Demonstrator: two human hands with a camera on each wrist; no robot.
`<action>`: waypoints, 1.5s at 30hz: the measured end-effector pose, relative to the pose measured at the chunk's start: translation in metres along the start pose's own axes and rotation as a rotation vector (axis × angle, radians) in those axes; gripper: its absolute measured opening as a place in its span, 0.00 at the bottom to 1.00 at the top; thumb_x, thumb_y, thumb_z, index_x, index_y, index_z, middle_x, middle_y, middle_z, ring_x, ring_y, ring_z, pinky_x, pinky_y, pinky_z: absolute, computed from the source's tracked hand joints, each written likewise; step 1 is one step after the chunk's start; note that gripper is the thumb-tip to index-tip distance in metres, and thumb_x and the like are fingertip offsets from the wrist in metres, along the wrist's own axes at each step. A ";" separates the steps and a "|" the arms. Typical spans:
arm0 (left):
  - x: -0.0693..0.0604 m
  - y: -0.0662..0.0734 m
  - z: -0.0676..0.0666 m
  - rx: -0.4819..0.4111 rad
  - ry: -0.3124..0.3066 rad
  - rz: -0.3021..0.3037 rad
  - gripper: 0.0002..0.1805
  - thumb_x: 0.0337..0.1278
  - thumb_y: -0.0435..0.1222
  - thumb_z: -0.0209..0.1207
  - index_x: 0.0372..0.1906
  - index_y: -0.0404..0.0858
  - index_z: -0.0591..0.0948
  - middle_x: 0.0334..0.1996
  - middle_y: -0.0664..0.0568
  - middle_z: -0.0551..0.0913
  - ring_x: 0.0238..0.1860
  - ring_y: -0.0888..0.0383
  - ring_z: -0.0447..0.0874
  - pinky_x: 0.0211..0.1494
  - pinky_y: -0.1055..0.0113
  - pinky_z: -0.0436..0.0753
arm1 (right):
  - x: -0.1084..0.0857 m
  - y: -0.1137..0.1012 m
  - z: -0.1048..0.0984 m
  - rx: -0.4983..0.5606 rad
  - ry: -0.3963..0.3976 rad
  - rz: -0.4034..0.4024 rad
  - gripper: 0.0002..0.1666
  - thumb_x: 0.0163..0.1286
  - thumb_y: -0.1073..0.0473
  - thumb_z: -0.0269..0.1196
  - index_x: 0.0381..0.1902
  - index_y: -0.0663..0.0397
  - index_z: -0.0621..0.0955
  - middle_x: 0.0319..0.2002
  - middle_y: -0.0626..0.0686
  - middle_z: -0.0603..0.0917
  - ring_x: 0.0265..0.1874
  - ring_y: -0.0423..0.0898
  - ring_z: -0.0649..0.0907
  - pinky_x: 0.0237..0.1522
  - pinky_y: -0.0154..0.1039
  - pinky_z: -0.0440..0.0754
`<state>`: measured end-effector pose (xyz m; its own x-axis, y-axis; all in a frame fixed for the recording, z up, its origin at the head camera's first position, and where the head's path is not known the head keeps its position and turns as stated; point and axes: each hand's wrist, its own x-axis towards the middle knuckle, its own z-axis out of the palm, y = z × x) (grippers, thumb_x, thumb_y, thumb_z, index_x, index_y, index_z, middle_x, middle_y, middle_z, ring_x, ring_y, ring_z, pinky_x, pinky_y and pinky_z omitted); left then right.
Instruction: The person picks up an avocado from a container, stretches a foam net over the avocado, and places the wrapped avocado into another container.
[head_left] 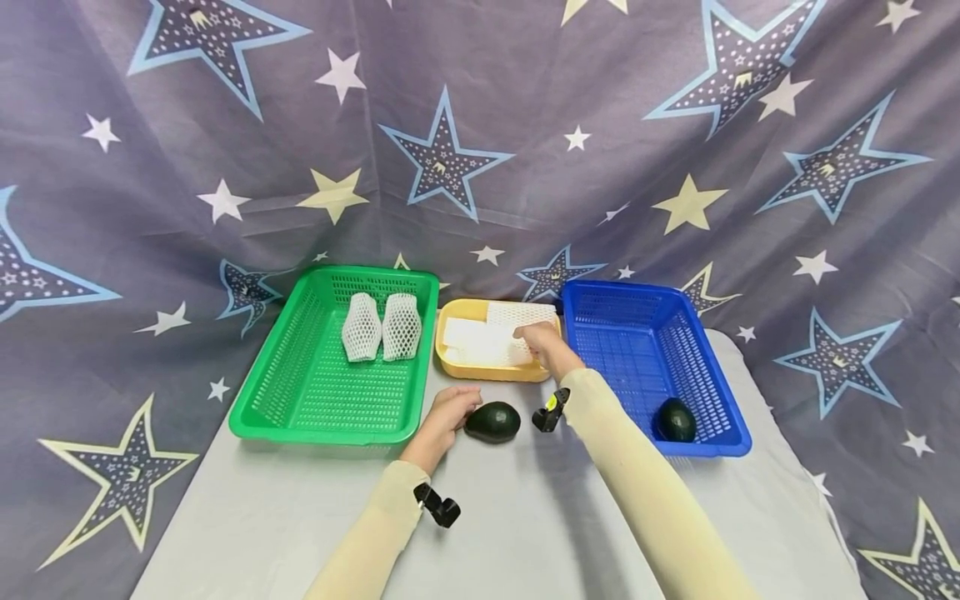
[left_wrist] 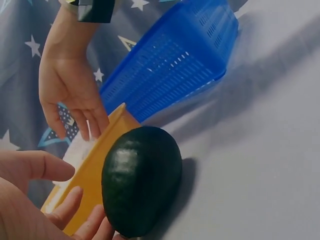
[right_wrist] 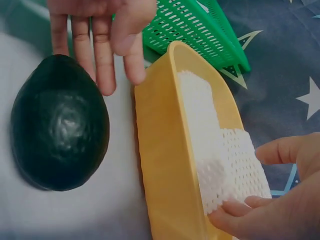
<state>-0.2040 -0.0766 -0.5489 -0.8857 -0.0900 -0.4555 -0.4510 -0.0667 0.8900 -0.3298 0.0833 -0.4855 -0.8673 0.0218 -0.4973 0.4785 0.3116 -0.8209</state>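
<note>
A dark green avocado [head_left: 492, 422] lies on the table between my arms. Beside its left end is my left hand [head_left: 447, 417], with fingers loosely extended; the left wrist view shows the fingertips at the avocado's edge, and I cannot tell whether they touch. My right hand [head_left: 548, 343] reaches over the right side of a yellow container [head_left: 480, 374]. White foam net sleeves [right_wrist: 240, 160] lie in that container. In the right wrist view, the thumb and fingers are spread apart around the end of a sleeve, with fingertips at its lower edge.
On the left stands a green basket [head_left: 330, 436] holding two white net-covered items [head_left: 382, 327]. A blue basket [head_left: 622, 350] on the right has another avocado [head_left: 676, 420] in its near corner. A star-patterned cloth [head_left: 480, 233] hangs behind the table.
</note>
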 end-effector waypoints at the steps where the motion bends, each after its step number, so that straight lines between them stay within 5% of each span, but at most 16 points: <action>1: 0.000 0.001 0.000 -0.003 0.001 0.003 0.27 0.53 0.29 0.59 0.62 0.29 0.79 0.30 0.57 0.78 0.38 0.59 0.76 0.39 0.71 0.73 | 0.000 0.001 0.000 0.005 0.009 0.003 0.21 0.67 0.67 0.61 0.57 0.65 0.73 0.21 0.44 0.61 0.18 0.39 0.61 0.25 0.30 0.64; 5: 0.000 0.005 0.001 -0.030 0.020 0.016 0.26 0.54 0.28 0.58 0.61 0.29 0.79 0.25 0.60 0.75 0.32 0.63 0.73 0.33 0.74 0.69 | 0.003 0.001 -0.001 0.024 0.033 0.037 0.32 0.67 0.67 0.62 0.68 0.67 0.69 0.40 0.51 0.71 0.34 0.45 0.70 0.48 0.37 0.80; 9: 0.001 0.008 0.001 -0.059 0.059 0.034 0.25 0.55 0.28 0.59 0.60 0.29 0.80 0.30 0.58 0.78 0.35 0.61 0.75 0.38 0.72 0.73 | 0.002 0.002 -0.003 0.053 0.031 0.048 0.33 0.68 0.69 0.62 0.69 0.68 0.68 0.46 0.55 0.75 0.42 0.48 0.75 0.64 0.45 0.79; 14: 0.001 0.011 0.003 -0.079 0.071 0.048 0.23 0.58 0.29 0.59 0.60 0.30 0.80 0.39 0.55 0.80 0.43 0.57 0.77 0.49 0.65 0.77 | 0.000 0.006 -0.005 0.063 0.050 0.038 0.29 0.66 0.69 0.65 0.64 0.69 0.72 0.39 0.53 0.77 0.35 0.44 0.78 0.57 0.42 0.83; 19: 0.000 0.013 0.003 -0.065 0.061 0.050 0.22 0.58 0.29 0.59 0.59 0.32 0.80 0.39 0.54 0.79 0.44 0.54 0.76 0.52 0.59 0.76 | -0.004 0.010 -0.004 0.082 0.028 0.025 0.25 0.67 0.67 0.67 0.61 0.66 0.78 0.51 0.56 0.80 0.41 0.46 0.79 0.51 0.38 0.82; 23: -0.002 0.010 0.000 0.049 -0.051 0.064 0.26 0.56 0.32 0.64 0.62 0.33 0.78 0.48 0.46 0.81 0.51 0.50 0.76 0.61 0.53 0.74 | -0.008 0.013 -0.003 0.090 0.008 0.011 0.21 0.67 0.67 0.66 0.58 0.65 0.79 0.55 0.57 0.79 0.45 0.48 0.78 0.51 0.39 0.80; 28: -0.006 0.006 -0.006 0.197 -0.243 0.080 0.33 0.51 0.32 0.69 0.65 0.31 0.76 0.62 0.35 0.77 0.63 0.43 0.74 0.75 0.44 0.66 | -0.010 0.015 -0.003 0.088 0.007 -0.012 0.21 0.67 0.69 0.65 0.58 0.67 0.80 0.43 0.52 0.78 0.34 0.43 0.76 0.49 0.39 0.82; 35: -0.005 0.002 -0.013 0.220 -0.291 0.078 0.33 0.49 0.31 0.70 0.64 0.32 0.77 0.63 0.34 0.77 0.63 0.42 0.76 0.78 0.35 0.54 | -0.010 0.016 -0.004 0.098 0.004 -0.031 0.19 0.68 0.70 0.64 0.56 0.67 0.81 0.36 0.49 0.77 0.27 0.39 0.74 0.42 0.37 0.80; 45: -0.007 -0.005 -0.017 0.260 -0.311 0.092 0.30 0.47 0.26 0.69 0.60 0.29 0.79 0.55 0.38 0.82 0.55 0.49 0.81 0.68 0.52 0.74 | -0.013 0.013 -0.008 0.147 0.066 -0.110 0.14 0.65 0.67 0.68 0.49 0.64 0.85 0.32 0.46 0.80 0.27 0.39 0.75 0.36 0.32 0.80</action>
<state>-0.1934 -0.0922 -0.5506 -0.8965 0.2238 -0.3823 -0.3462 0.1846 0.9198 -0.3131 0.0953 -0.4874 -0.9204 0.0593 -0.3863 0.3906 0.1738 -0.9040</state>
